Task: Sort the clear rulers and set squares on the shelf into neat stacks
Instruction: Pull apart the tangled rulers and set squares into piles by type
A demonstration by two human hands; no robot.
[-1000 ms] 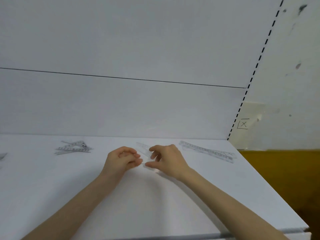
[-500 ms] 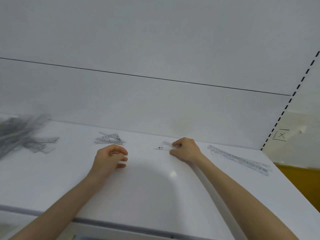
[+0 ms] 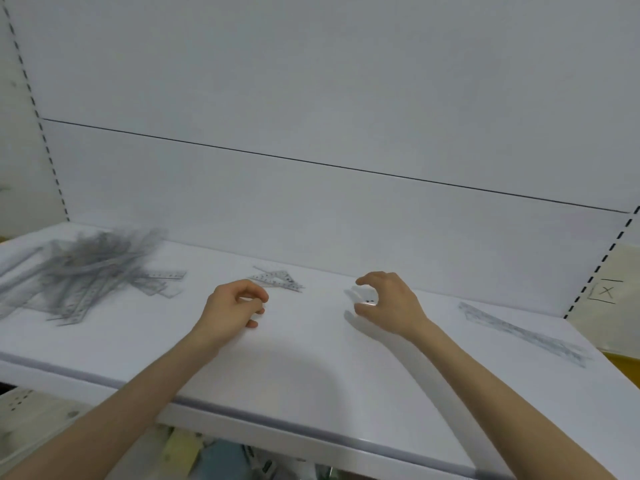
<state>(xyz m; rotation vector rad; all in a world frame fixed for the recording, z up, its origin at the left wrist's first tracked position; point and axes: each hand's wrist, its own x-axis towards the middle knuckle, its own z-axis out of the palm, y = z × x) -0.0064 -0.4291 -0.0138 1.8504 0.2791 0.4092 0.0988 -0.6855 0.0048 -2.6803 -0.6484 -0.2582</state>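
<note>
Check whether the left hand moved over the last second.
Yes: leftward. The left hand was right of the set-square stack; now it sits front-left of it.

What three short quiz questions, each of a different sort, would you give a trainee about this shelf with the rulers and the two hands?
1. True or false: the tangled pile of rulers lies at the right end of the shelf.
2. What lies between the thumb and the fingers of the right hand? A) a small clear piece B) a pencil C) a coin
3. Fill in: the small stack of set squares lies just beyond the ____ hand.

Key
1. False: it lies at the left end; the ruler stack is on the right.
2. A
3. left: the left hand.
</note>
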